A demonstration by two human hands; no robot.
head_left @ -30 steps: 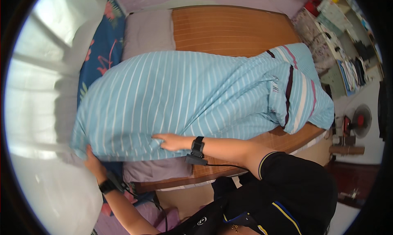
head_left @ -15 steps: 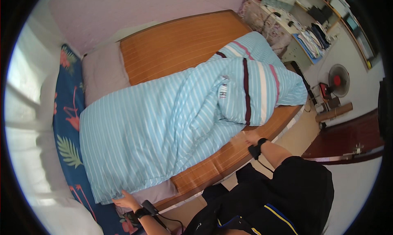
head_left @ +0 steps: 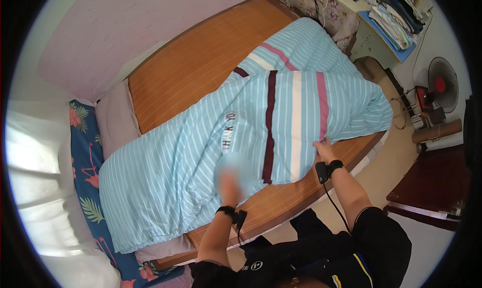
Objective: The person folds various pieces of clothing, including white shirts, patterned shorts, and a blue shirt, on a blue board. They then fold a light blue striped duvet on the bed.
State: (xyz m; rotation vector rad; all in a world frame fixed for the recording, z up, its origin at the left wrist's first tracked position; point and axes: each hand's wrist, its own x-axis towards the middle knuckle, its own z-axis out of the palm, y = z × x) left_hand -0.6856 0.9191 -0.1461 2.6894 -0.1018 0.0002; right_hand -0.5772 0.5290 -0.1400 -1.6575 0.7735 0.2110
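Observation:
A light blue quilt (head_left: 165,177) with white stripes and dark red, white and pink bands lies lengthwise over the bed, its far right part folded and bunched. My right hand (head_left: 325,150) is at the quilt's near edge beside the pink band, fingers closed on the cloth. Over the middle of the quilt, below its printed lettering, is my left hand (head_left: 230,187); its fingers are smeared, so their pose and any hold cannot be made out. Both wrists wear a black strap with a small black box and cable.
An orange-brown mat (head_left: 191,62) covers the bed, with mauve pillows (head_left: 116,112) at its left end. Beside them hangs a blue flamingo-print cloth (head_left: 88,172). At the right stand a fan (head_left: 442,85), a dark red door (head_left: 427,180) and a desk with folded clothes (head_left: 394,24).
My left hand has left the quilt's lower left corner and moved right to its middle. My right hand now grips the near edge, and the banded part has come nearer and spread flatter.

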